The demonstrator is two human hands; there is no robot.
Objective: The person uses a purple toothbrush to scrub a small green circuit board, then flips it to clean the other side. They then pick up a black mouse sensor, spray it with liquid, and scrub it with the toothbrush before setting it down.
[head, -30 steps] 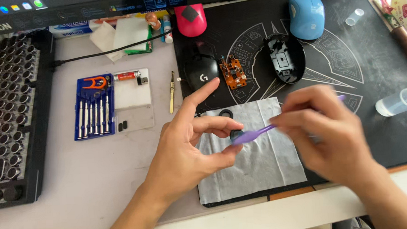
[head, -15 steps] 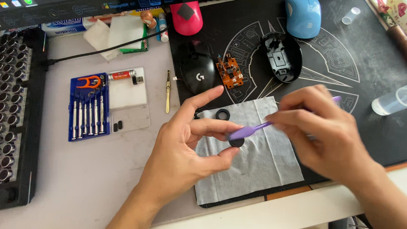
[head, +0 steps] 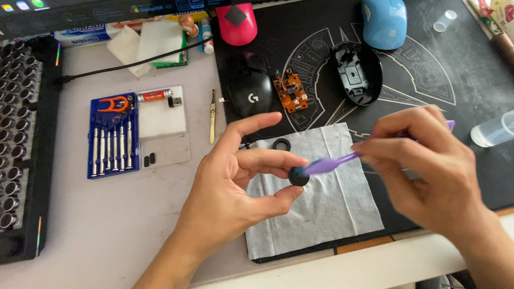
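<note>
While pinched between left thumb and fingertips, small black wheel (head: pixel 298 176) sat raised over the white wipe (head: pixel 324 199) — presumably so loose dirt lands on it. Left hand (head: pixel 236 186) kept index finger lifted clear, leaving the wheel's face exposed. Right hand (head: pixel 428 170) gripped purple brush (head: pixel 334 163) pen-style, fingers pressed together, head touching the wheel. Black rubber ring (head: pixel 281 144) lay just beyond on the wipe's far edge. Opened mouse shells (head: pixel 356 72), orange circuit board (head: pixel 290 91) parked further back on the black mat (head: pixel 477 86) — open room at wipe's near edge. Blue screwdriver set (head: pixel 111 136) well off left.
</note>
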